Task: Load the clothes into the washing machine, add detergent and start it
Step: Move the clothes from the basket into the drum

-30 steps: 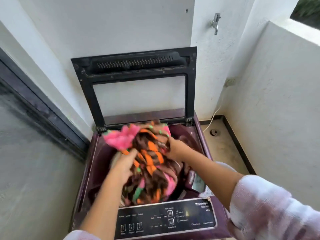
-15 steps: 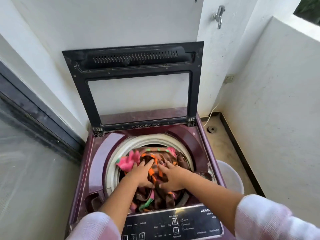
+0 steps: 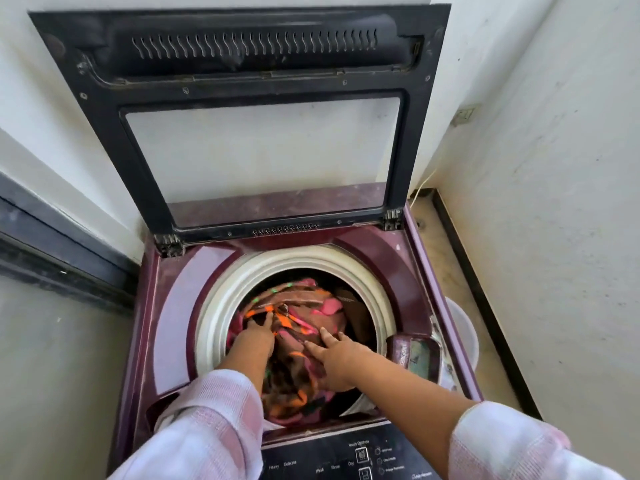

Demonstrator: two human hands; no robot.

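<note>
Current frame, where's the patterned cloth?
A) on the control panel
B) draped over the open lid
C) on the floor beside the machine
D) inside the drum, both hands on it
D: the brown, orange and pink cloth lies inside the white drum rim, with the left hand and the right hand on top of it. The lid stands open with nothing on it.
</note>
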